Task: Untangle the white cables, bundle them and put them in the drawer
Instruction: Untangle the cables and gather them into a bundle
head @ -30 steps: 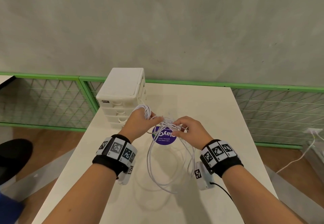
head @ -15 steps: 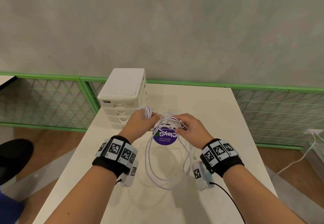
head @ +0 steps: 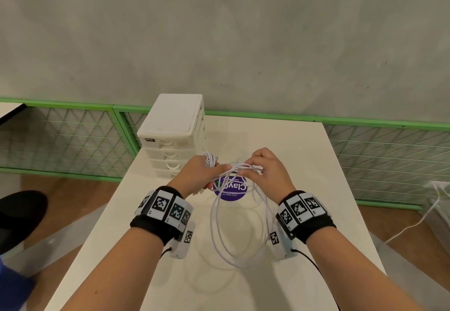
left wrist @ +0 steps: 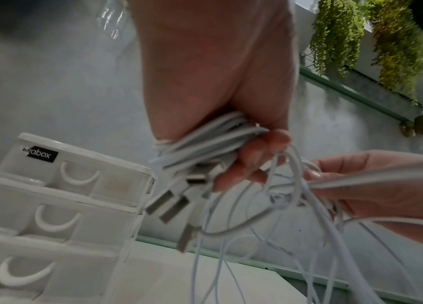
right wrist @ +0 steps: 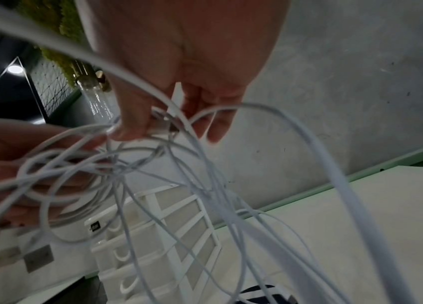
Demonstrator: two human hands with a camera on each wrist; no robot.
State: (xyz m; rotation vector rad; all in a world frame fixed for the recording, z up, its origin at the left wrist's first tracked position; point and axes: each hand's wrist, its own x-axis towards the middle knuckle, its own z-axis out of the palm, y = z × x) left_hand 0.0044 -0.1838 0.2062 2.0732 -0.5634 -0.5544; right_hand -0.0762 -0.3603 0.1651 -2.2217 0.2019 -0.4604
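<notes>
Head view: white cables (head: 227, 235) hang in long loops between both hands, above the counter (head: 304, 155), low ends sagging nr the surface. Several turns are already gathered tight in the left hand (head: 199, 172); the left wrist view shows its fingers (left wrist: 259, 152) curled round a thick wad of strands w/ USB plugs (left wrist: 169, 205) sticking out below. Right hand (head: 265, 169) is closed in a pinch on a few strands and what looks like a small connector end; thumb and forefinger clamp it, other fingers loosely bent (right wrist view). Strands still cross each other between the two hands, so not fully untangled.

Step in hand, by my read: mid-way, coiling/untangling, w/ left as anchor & right feeding slack. Bundle not finished; nothing in the drawer.

Drawer unit (head: 173, 138) stands just beyond the left hand, at the counter's far-left; all drawers look closed. Purple sticker (head: 231, 189) on the counter under the loops.

Next prob. needs: right grip to free its end from the crossed loops, then lay more turns into the left hand w/o dropping the wad. After that one hand must be free to pull a drawer open.
</notes>
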